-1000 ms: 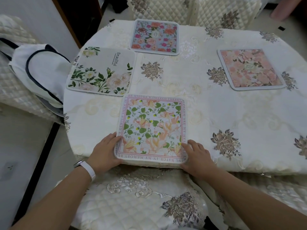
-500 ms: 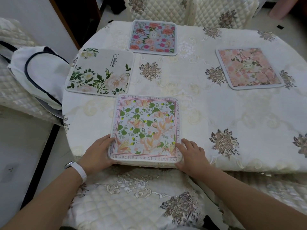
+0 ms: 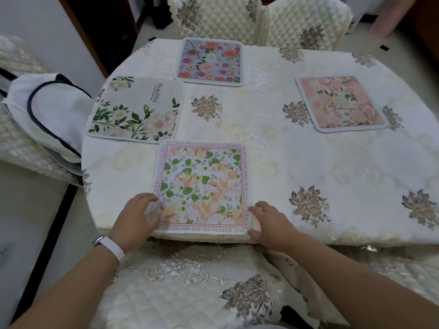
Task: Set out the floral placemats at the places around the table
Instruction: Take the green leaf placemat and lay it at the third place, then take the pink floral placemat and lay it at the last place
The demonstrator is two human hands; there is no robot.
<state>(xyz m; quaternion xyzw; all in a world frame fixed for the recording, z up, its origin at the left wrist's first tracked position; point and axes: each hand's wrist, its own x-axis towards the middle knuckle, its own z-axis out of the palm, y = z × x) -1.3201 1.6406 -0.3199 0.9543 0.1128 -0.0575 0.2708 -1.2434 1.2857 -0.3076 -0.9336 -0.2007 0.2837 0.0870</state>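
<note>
Four floral placemats lie on the round table (image 3: 297, 167). The nearest placemat (image 3: 202, 188), with green leaves, peach flowers and a lettered pink border, sits at the front edge. My left hand (image 3: 136, 217) grips its lower left edge, fingers on top of the border. My right hand (image 3: 268, 222) holds its lower right corner, thumb at the front edge. A white-rose placemat (image 3: 137, 108) lies at the left, a blue-and-pink placemat (image 3: 210, 61) at the far side, and a pink blossom placemat (image 3: 339, 103) at the right.
A cream embroidered tablecloth covers the table. A quilted chair (image 3: 190, 288) stands directly under my arms, and two more chairs (image 3: 261, 20) stand at the far side. A white bag with dark trim (image 3: 47, 115) rests on a chair at the left.
The nearest placemat has slid a little to the left, toward the white-rose mat. My left fingers have moved up onto its border, and my right hand has followed its corner.
</note>
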